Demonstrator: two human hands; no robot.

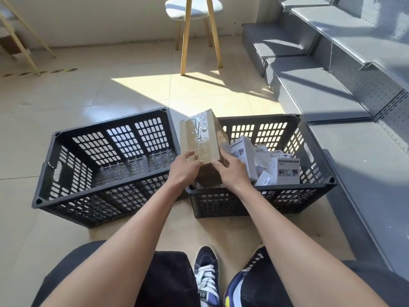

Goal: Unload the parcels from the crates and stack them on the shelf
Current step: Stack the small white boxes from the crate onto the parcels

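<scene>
Hands grip taped cardboard parcel (202, 140), tilted, over left end of right crate (309, 196). Left hand (184, 170) and right hand (230, 171): fingers curled round lower corners. White boxes (285, 167) inside. Left crate (66, 196) beside; grey shelf (321, 94) right.

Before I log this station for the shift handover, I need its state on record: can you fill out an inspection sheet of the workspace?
Surface: tiled floor, sunlit patch in the middle.
Job's things: brown taped parcel held tilted above the right crate; white boxes lie jumbled inside that crate; left crate shows no parcels; grey shelf at right shows no parcels on the boards in view.
Clutter: nothing seen.
Hands: left hand and right hand grip the parcel's lower end, fingers curled on it.
Cables: nothing seen.
Surroundings: wooden-legged chair, wooden frame at left, striped floor tape.
</scene>
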